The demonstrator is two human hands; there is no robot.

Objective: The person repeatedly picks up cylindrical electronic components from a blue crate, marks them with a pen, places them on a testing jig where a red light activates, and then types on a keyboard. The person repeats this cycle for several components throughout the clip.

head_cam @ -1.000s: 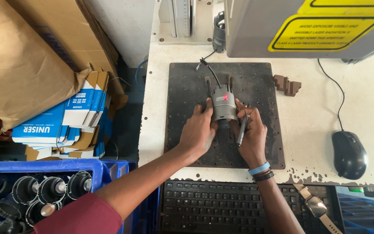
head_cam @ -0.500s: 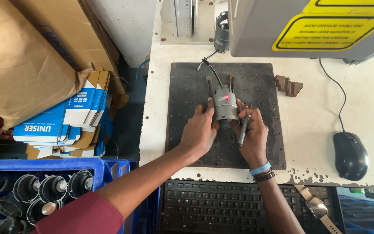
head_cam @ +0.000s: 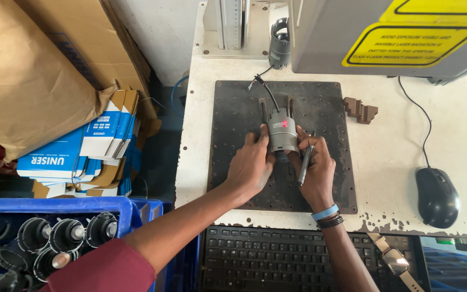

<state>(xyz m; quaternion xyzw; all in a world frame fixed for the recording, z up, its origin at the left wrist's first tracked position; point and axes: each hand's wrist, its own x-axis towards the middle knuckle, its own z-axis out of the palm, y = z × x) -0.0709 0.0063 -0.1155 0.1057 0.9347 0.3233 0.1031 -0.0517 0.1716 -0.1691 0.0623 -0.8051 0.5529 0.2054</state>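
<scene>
A grey cylindrical part (head_cam: 282, 135) is being held on a dark perforated metal plate (head_cam: 233, 124), near the plate's centre, between two upright guide strips. The left hand (head_cam: 252, 165) is being pressed against the part from its 8 o'clock side, fingers curled onto its lower left wall, so this hand is being kept clamped on the part. The right hand (head_cam: 315, 167) is being laid against the part from the 4 o'clock side, its fingertips touching the lower right edge, while a dark pen-shaped tool (head_cam: 304, 161) is being gripped along its palm, pointing towards 12 o'clock. A thin black cable (head_cam: 266, 92) is being led from the top of the part towards 11 o'clock, ending at the plate's upper edge.

The plate is being carried by a white tabletop (head_cam: 385, 157). At 1 o'clock from the part, a small brown stepped block (head_cam: 360, 110) is lying just beyond the plate's right edge. At 12 o'clock, a grey machine housing with a yellow warning label (head_cam: 406, 43) is being seen overhanging the tabletop, with a dark lens barrel (head_cam: 280, 46) beside it. A black mouse (head_cam: 437, 196) is resting at 4 o'clock, well apart from the hands, and a black keyboard (head_cam: 266, 265) is lying at 6 o'clock. At 8 o'clock, a blue crate (head_cam: 131, 208) filled with dark cylindrical parts is being seen beside the tabletop, with blue-and-white cartons (head_cam: 77, 151) stacked at 9 o'clock.
</scene>
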